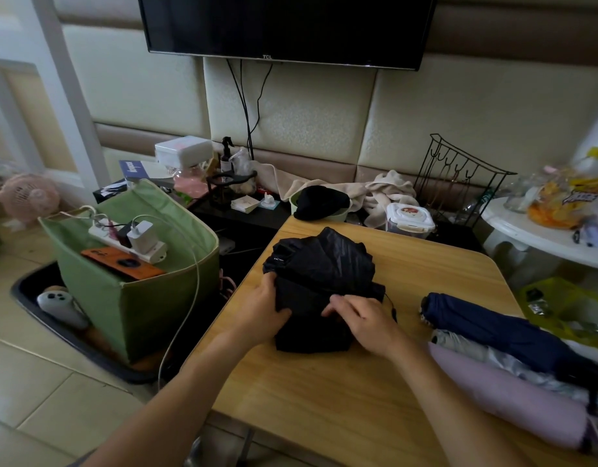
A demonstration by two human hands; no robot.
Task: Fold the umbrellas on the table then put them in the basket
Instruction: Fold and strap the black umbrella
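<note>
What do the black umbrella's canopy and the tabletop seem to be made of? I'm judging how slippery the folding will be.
Black umbrella: thin synthetic fabric, probably nylon or polyester; it creases sharply with a faint sheen. Table: light wood or wood-look laminate; visible grain, smooth satin surface.

A light wooden worktop (341,392) with rounded corners is seen. A crumpled black umbrella (321,264) is laid near its middle, and along its right edge three collapsed umbrellas are laid side by side and touching: a navy umbrella (492,328), a silver-grey umbrella (466,345) and a lilac umbrella (506,399).
</note>
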